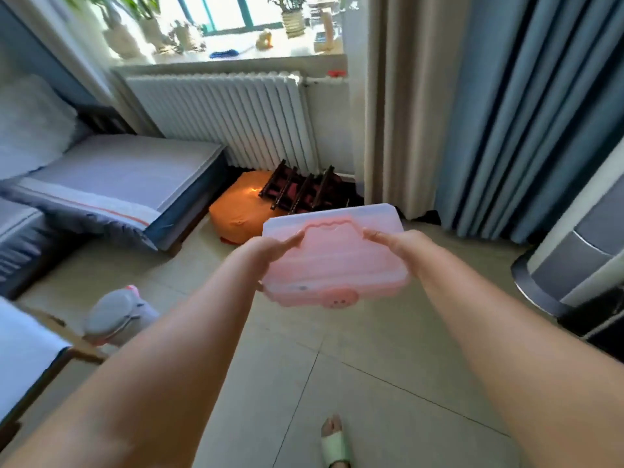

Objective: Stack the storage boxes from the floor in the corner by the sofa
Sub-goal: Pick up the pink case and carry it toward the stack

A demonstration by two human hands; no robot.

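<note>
Now the pink storage box [334, 261] is held in the air, short of the sofa [121, 184] corner, the left hand [270, 248] and right hand [401, 239] each clamped on one side beside its handle. That corner beyond the sofa already holds an orange cushion [236, 211] and a dark rack [304, 189]; a box set on those would probably tilt or slide.

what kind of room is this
Most likely a living room in a home: a sofa with a grey-blue cover stands on the left, a white radiator sits under a window sill with potted plants, and long blue curtains hang at the right.
</note>
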